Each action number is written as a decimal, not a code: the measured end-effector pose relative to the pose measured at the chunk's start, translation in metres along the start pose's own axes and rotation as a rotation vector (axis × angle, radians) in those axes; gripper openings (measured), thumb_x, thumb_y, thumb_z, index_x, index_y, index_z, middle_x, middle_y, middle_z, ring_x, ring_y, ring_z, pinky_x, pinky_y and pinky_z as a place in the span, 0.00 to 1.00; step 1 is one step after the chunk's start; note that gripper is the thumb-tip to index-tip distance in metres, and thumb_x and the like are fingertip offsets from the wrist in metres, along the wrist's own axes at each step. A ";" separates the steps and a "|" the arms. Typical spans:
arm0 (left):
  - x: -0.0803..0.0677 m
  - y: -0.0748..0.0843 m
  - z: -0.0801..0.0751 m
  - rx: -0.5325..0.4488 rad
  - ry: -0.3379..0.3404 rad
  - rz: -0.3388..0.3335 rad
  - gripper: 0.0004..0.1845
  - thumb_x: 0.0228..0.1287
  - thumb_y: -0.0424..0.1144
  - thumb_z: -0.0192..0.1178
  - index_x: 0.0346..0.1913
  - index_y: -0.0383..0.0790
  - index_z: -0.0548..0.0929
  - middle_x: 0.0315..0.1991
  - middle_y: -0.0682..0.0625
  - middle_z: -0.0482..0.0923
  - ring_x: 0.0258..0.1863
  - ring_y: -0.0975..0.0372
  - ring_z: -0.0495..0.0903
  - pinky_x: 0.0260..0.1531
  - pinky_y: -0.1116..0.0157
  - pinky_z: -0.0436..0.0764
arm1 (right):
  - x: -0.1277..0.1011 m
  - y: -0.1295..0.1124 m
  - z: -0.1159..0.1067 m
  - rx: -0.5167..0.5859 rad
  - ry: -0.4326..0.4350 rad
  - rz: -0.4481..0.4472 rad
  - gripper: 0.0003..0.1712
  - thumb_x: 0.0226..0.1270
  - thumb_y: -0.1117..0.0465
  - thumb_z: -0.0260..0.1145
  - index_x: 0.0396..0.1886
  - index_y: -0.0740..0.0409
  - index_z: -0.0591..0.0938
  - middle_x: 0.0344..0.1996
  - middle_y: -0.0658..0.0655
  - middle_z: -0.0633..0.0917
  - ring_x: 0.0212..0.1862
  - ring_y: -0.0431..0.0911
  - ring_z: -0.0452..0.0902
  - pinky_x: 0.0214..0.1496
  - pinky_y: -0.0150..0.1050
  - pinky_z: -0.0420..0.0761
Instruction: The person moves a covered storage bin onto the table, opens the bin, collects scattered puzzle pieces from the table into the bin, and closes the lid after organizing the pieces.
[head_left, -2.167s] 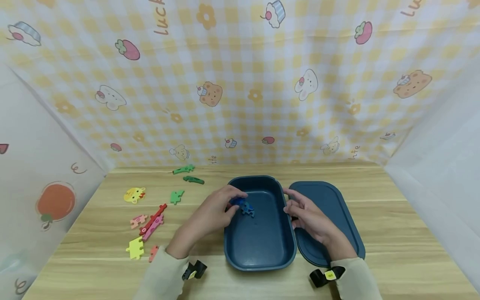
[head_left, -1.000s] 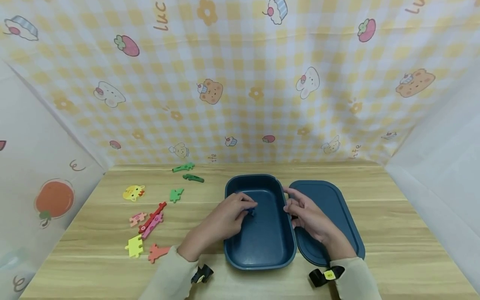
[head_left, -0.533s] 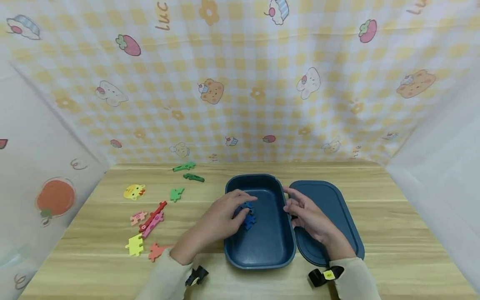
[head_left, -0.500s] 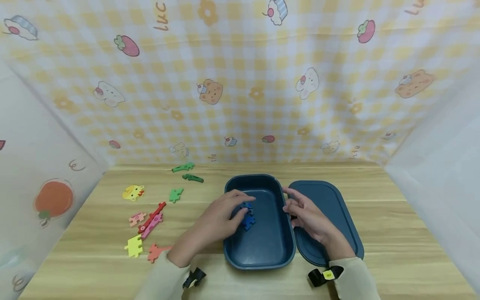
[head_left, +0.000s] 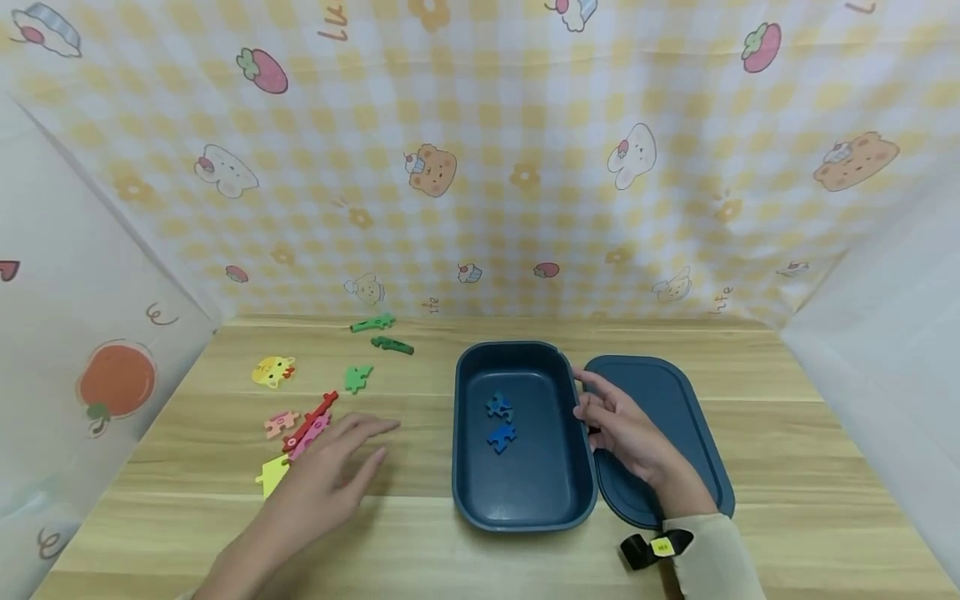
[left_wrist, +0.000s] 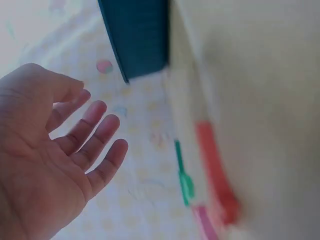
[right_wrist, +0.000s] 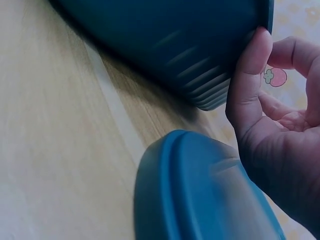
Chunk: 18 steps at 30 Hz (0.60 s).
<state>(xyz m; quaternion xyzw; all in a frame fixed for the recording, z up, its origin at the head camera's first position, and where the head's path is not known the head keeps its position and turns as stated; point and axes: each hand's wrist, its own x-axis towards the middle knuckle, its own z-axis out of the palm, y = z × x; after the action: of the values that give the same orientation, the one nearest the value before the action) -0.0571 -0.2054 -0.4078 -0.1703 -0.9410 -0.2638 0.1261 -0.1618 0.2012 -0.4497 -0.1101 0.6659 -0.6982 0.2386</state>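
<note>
My left hand (head_left: pixel 330 475) is held over the table left of the dark blue box, in the head view. Its fingers are spread and slightly bent, with nothing between them. A red puzzle piece (head_left: pixel 311 421) and a pink puzzle piece (head_left: pixel 313 433) lie just beyond its knuckles. The left wrist view shows that hand's palm bare. Two blue puzzle pieces (head_left: pixel 501 438) rest on the floor of the box (head_left: pixel 525 527). At the box's right wall, my right hand (head_left: pixel 630 442) touches the rim from outside with its thumb (right_wrist: pixel 257 50) and index finger.
A flat dark blue lid (head_left: pixel 660 392) lies right of the box, partly under my right hand. Green puzzle pieces (head_left: pixel 358 378), a yellow animal-face piece (head_left: pixel 273 372), a salmon piece (head_left: pixel 281 423) and a yellow piece (head_left: pixel 273 475) lie to the left. A checked cloth (head_left: pixel 480 208) hangs behind.
My left hand has let go of the blue puzzle pieces in the box and moved left, out over the table. My right hand stays at the box's right rim.
</note>
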 end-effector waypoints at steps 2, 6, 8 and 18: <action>-0.013 -0.007 -0.004 0.027 0.024 -0.002 0.21 0.68 0.34 0.71 0.61 0.56 0.86 0.54 0.65 0.83 0.55 0.66 0.84 0.52 0.61 0.87 | 0.001 0.000 0.000 0.002 -0.005 -0.001 0.40 0.83 0.62 0.55 0.87 0.53 0.49 0.38 0.43 0.80 0.33 0.37 0.79 0.31 0.31 0.83; -0.030 -0.016 -0.007 0.054 0.055 -0.020 0.21 0.63 0.32 0.75 0.57 0.53 0.88 0.53 0.66 0.83 0.52 0.67 0.83 0.54 0.83 0.76 | 0.000 0.001 -0.001 0.004 0.008 0.006 0.41 0.83 0.62 0.57 0.87 0.51 0.50 0.38 0.43 0.80 0.32 0.37 0.79 0.31 0.31 0.82; -0.035 -0.020 -0.007 0.059 0.051 -0.041 0.21 0.62 0.33 0.76 0.57 0.51 0.89 0.54 0.65 0.83 0.53 0.66 0.83 0.56 0.88 0.70 | -0.002 0.001 -0.002 0.003 0.016 0.005 0.41 0.83 0.62 0.57 0.87 0.51 0.50 0.39 0.43 0.80 0.32 0.37 0.79 0.31 0.31 0.82; -0.055 -0.032 -0.006 0.127 -0.052 -0.138 0.19 0.62 0.38 0.77 0.54 0.62 0.90 0.55 0.67 0.83 0.54 0.64 0.84 0.50 0.57 0.88 | -0.001 0.004 -0.002 0.028 -0.016 -0.016 0.43 0.83 0.61 0.58 0.87 0.55 0.48 0.39 0.43 0.79 0.34 0.35 0.79 0.32 0.30 0.84</action>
<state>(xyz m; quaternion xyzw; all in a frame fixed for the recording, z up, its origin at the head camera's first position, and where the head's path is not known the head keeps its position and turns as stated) -0.0184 -0.2479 -0.4352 -0.1035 -0.9683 -0.2070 0.0937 -0.1607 0.2033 -0.4540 -0.1175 0.6533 -0.7084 0.2397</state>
